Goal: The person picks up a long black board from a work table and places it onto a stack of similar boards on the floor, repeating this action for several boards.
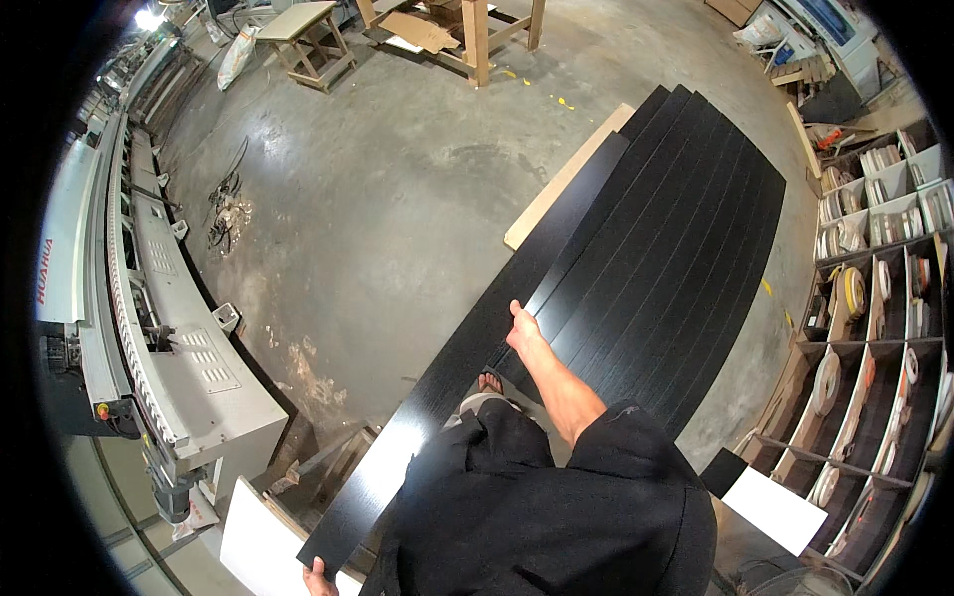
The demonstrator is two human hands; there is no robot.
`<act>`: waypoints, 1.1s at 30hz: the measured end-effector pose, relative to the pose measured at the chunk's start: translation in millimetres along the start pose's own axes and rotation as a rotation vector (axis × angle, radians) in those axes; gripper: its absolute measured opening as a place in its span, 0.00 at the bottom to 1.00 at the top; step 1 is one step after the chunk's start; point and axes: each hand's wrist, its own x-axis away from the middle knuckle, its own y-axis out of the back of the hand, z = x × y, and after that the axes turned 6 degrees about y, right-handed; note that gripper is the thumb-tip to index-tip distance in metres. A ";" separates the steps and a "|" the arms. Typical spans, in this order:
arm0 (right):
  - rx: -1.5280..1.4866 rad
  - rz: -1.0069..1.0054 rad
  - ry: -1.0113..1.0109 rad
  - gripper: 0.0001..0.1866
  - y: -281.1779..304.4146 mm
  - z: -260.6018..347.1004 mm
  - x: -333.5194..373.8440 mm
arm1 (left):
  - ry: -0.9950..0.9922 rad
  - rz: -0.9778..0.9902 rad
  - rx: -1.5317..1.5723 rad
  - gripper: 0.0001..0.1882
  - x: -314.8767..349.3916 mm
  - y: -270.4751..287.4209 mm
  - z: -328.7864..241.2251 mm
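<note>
A long black board (447, 372) with a faint sheen runs diagonally from the lower left toward the far right. My left hand (318, 578) grips its near end at the lower left edge of the view; only the thumb and part of the hand show. Farther along, my right hand (520, 328) holds the board by its right edge, with most fingers hidden beneath. The board's far part lies alongside or over a broad stack of similar black boards (666, 238). I cannot tell whether its far end rests on them.
A pale wooden plank (566, 179) sits beside the stack. To the left stretches a long grey machine (214, 372). Shelving with several edging rolls (851, 290) lines the right. White panels (253, 536) stand near my left hand; a wooden table (477, 45) and small stool (298, 25) are ahead.
</note>
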 end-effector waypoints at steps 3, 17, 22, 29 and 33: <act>-0.041 0.078 -0.042 0.24 -20.7 -4.3 34.8 | 0.152 -0.222 -0.053 0.22 -25.4 86.5 50.6; 0.448 -0.165 0.308 0.15 14.0 36.5 -0.3 | 0.004 0.124 -0.130 0.16 -39.1 -161.0 -31.0; 0.601 -0.100 0.244 0.13 78.2 -19.8 62.2 | 0.092 0.264 -0.444 0.12 -99.3 -271.2 -4.0; 1.509 -0.117 0.032 0.26 217.1 -129.1 153.3 | 0.034 0.523 -0.443 0.19 -199.8 -454.7 64.3; 1.738 0.021 -0.249 0.43 207.9 -176.5 195.0 | -0.061 0.450 -0.662 0.21 -271.1 -535.8 113.7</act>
